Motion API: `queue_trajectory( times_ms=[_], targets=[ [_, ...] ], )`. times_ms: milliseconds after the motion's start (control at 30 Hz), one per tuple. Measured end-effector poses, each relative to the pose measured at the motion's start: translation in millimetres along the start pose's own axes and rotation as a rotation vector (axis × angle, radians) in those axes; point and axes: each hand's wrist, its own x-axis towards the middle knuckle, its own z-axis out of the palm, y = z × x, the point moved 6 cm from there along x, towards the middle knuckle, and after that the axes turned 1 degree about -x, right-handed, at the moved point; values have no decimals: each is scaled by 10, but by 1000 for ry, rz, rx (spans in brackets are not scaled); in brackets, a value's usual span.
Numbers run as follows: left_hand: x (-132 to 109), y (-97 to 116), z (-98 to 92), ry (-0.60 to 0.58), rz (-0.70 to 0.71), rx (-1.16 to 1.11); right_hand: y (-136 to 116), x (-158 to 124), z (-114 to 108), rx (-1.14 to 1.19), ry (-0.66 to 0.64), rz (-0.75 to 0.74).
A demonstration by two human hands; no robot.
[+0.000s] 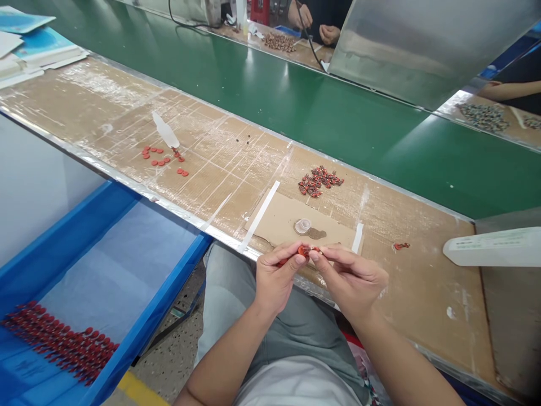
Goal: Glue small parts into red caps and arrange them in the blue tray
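Note:
My left hand (274, 277) and my right hand (354, 277) meet over the table's front edge, both closed in a pinch. Between the left fingertips is a small red disc-shaped part (301, 250). The right fingertips grip a small dark-and-red piece (314, 249) against it; where the two join is partly hidden by my fingers. Just beyond my hands, a small clear cup (302, 225) stands on a cardboard sheet (281, 217), beside a dark brown patch. Farther back lies a pile of small red-and-black pieces (320, 181).
Loose red discs (159, 162) lie to the left near a white strip (165, 131). A blue tray (164, 265) at lower left holds rows of red parts (63, 341). One red piece (401, 246) lies right. A green conveyor belt (253, 96) runs behind; a co-worker's hands (329, 35) are beyond.

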Motion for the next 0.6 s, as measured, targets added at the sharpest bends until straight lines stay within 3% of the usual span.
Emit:
queue_trajectory(
  times_ms=[600],
  targets=[
    [12,-15,3,-13,7,21,67,0,-13,26,-14,62]
  ],
)
